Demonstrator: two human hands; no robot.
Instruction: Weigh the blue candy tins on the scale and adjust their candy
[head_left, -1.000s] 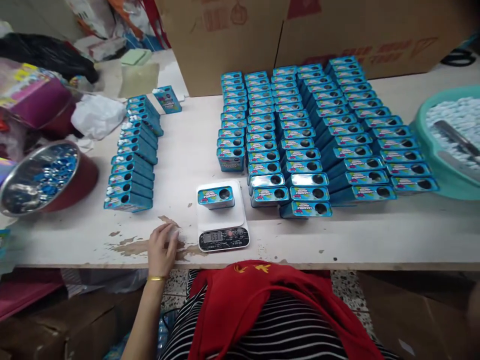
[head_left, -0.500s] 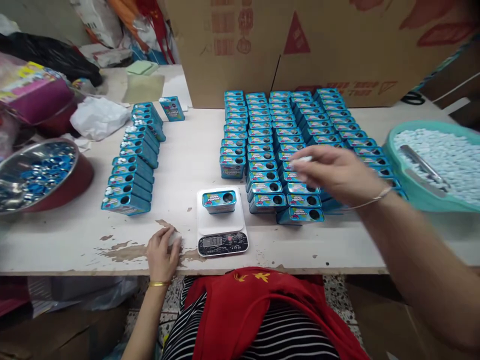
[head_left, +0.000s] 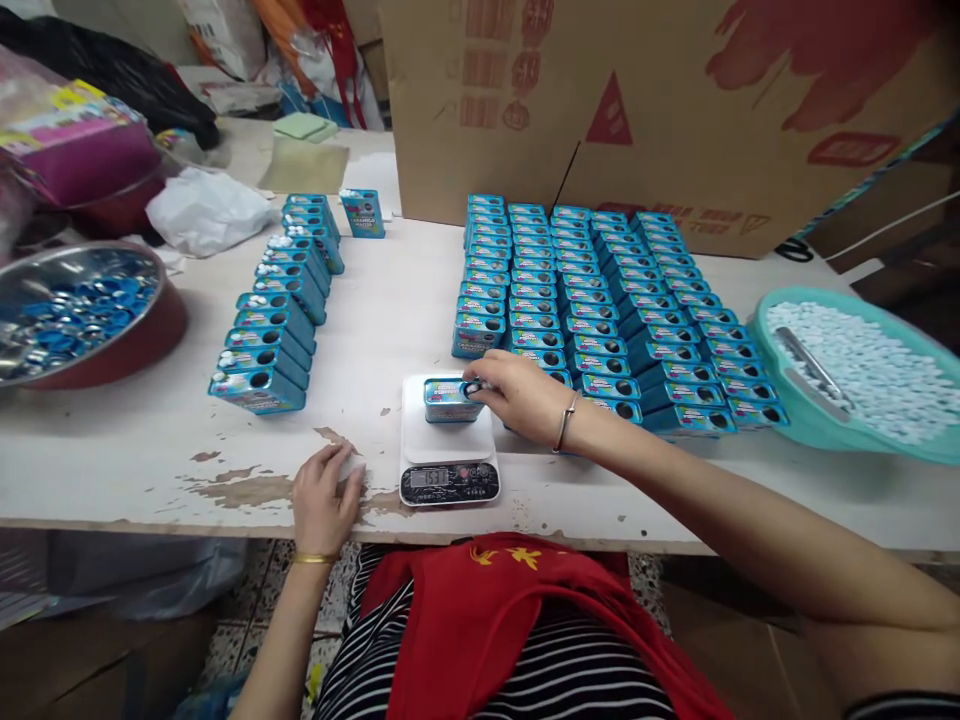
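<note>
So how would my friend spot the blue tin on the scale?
Find the big brown cardboard box at the back of the white table. Come toward the person, to the flat white scale with a black display panel. On it stands the small blue rectangular tin, the only one there, with the silver-braceleted right hand at its top.

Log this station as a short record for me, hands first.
Right hand: fingertips at the opening of a blue rectangular tin
Left hand: resting on the white worn-surface table
Under tin: white scale with black display panel
Right side: teal plastic basin of small white pieces
Left side: steel bowl, red outside, holding shiny blue pieces
</note>
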